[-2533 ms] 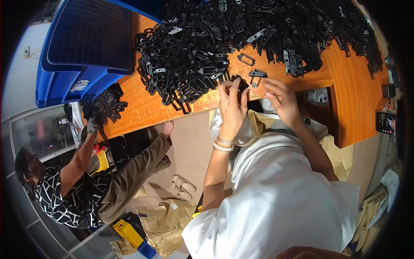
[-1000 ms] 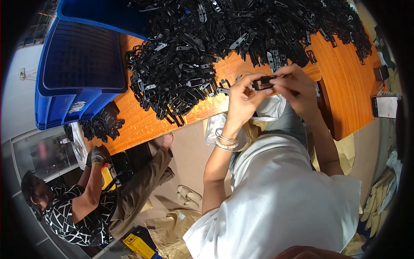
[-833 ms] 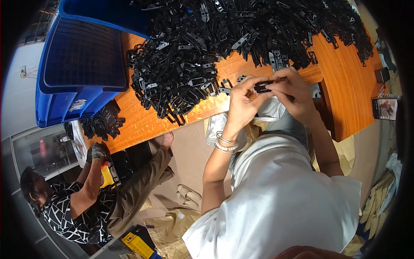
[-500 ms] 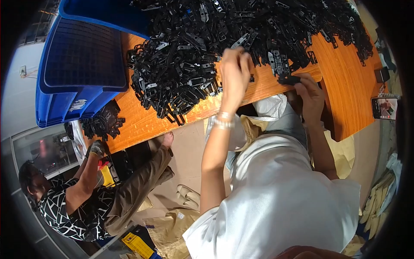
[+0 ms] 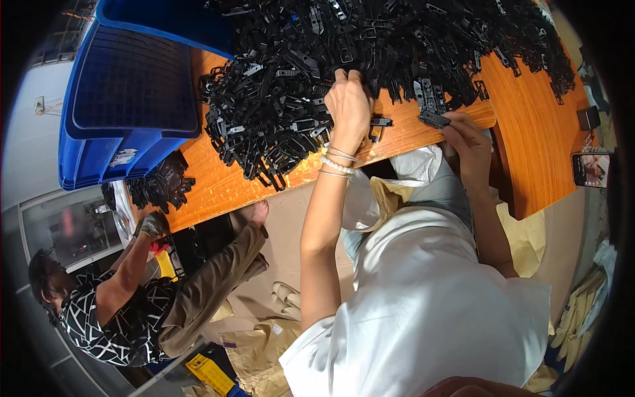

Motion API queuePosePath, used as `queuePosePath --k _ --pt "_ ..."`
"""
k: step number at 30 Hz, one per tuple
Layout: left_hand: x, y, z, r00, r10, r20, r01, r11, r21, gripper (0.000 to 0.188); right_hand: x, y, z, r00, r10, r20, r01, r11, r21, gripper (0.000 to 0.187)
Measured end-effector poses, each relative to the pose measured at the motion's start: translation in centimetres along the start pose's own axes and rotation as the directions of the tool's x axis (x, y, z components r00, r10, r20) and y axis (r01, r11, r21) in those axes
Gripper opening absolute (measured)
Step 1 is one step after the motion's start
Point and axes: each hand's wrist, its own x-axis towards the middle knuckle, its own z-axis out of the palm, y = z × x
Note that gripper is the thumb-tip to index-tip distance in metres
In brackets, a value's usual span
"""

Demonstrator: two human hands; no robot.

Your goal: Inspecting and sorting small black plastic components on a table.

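Note:
My left hand (image 5: 349, 109) is at the near edge of a big heap of black plastic clip-like parts (image 5: 278, 99). Its fingers are bent and close together, with the tips hidden against the heap. In my right hand (image 5: 468, 142) a long, narrow black plastic part (image 5: 434, 118) is pinched between thumb and fingers, above the table's near edge. Just beyond it lie several similar grey-black parts (image 5: 430, 94) side by side. A loose black part (image 5: 380, 126) rests on the wood to the right of my left wrist.
Blue crates (image 5: 126, 86) stand at the left of the orange wooden table (image 5: 536, 126). A smaller pile of black parts (image 5: 162, 184) lies by them, near a co-worker's gloved hand (image 5: 154, 225). A phone (image 5: 592, 169) is at the right edge. Brown paper bags (image 5: 261, 354) lie on the floor.
My left hand has shifted slightly left, with its fingers now against the heap. The part in my right hand has turned and moved slightly left, and the loose part shows more fully.

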Motion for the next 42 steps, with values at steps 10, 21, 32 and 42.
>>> queuePosePath --k 10,21,32,42 --pt "-0.3 0.1 0.3 0.993 0.029 0.113 -0.049 0.981 0.187 0.017 0.1 0.5 0.3 0.997 -0.06 0.039 0.062 0.997 -0.045 0.014" --pt "-2.0 1.3 -3.7 0.773 -0.021 0.634 0.634 0.062 -0.771 0.018 1.7 -0.8 1.7 0.994 0.058 0.096 -0.064 0.996 0.064 0.012" --pt "-4.4 3.6 -3.9 0.729 -0.197 0.656 0.681 0.104 -0.725 0.033 1.3 -1.0 3.2 0.994 0.083 0.067 -0.081 0.996 -0.027 0.008" --pt "-6.3 3.9 -4.0 0.894 -0.111 0.434 0.448 0.226 -0.865 0.011 1.4 -0.7 3.2 0.972 0.09 0.218 -0.103 0.994 0.047 0.013"
